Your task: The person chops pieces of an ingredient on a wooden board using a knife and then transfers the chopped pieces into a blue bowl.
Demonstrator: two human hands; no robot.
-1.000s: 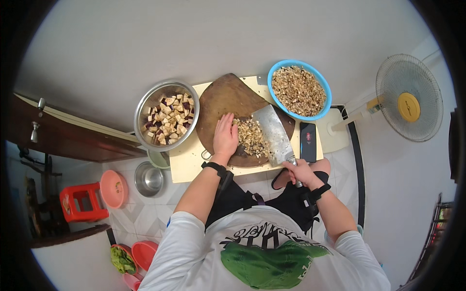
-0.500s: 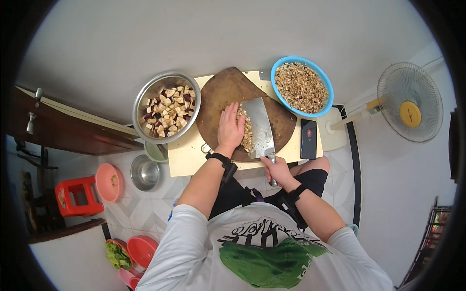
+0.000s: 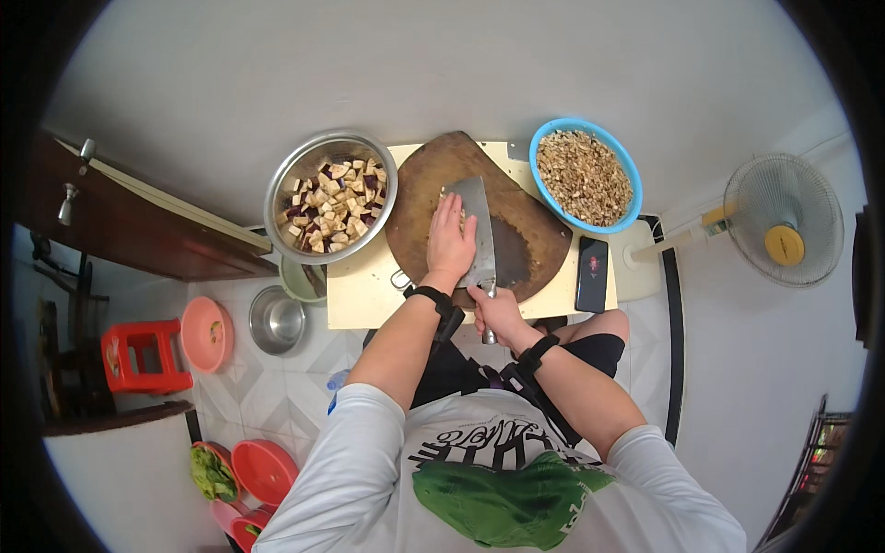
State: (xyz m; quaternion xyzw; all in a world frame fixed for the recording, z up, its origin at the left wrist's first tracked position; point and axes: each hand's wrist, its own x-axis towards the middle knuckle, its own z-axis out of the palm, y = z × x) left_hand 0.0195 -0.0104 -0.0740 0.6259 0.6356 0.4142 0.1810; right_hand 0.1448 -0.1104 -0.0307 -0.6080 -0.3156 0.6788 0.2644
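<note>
1 cleaver [image 3: 483,241], hndl [image 3: 489,337] in R fingers [image 3: 477,295]

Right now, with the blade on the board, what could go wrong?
The left hand lies flat by the cleaver that the right hand grips, so a slip might cut its fingers. The phone lies near the table's right edge, so a knock could send it off.

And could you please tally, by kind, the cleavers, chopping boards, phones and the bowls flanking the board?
Cleaver: 1, in the right hand
Chopping board: 1
Phone: 1
Bowls: 2, the metal bowl and the blue bowl
Total: 5
</note>
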